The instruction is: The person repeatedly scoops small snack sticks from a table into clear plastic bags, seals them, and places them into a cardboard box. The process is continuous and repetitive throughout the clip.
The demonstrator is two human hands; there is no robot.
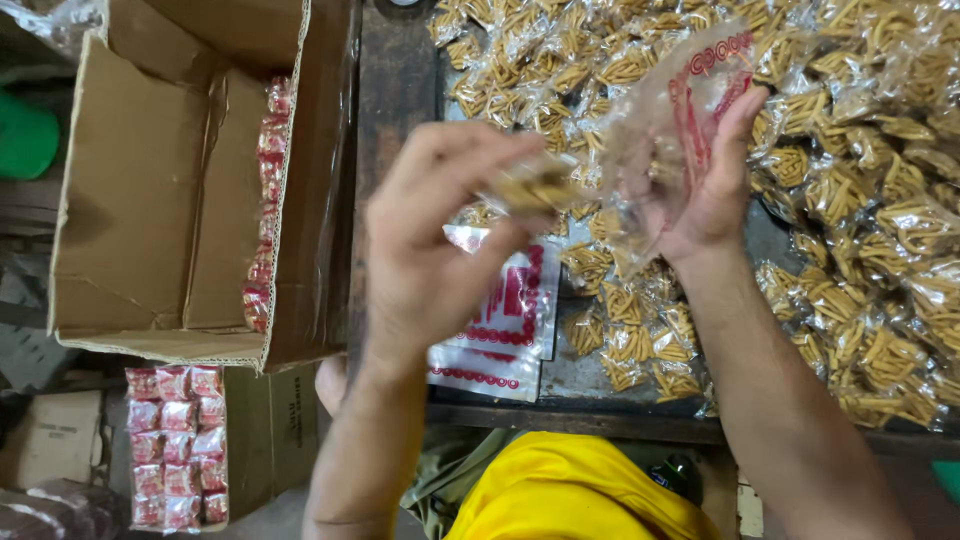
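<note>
At the bottom middle is a yellow shirt [560, 490]. Just above, the left hand [440, 240] pinches a small snack packet [535, 188] in the middle. The right hand [710, 190] grips a clear bag with red print [680, 110], held open. Up top, a pile of snack packets [860, 200] covers the table [395, 90].

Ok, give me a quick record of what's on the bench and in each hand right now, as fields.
left hand: left hand pinches a small snack packet, blurred
right hand: right hand holds up a clear bag with red print
bench: wooden bench piled with small clear packets of yellow stick snacks
flat bags: stack of red-and-white printed bags below the left hand
box: open cardboard box, red packets along its inner right side
floor: block of pink-red packets at lower left
</note>
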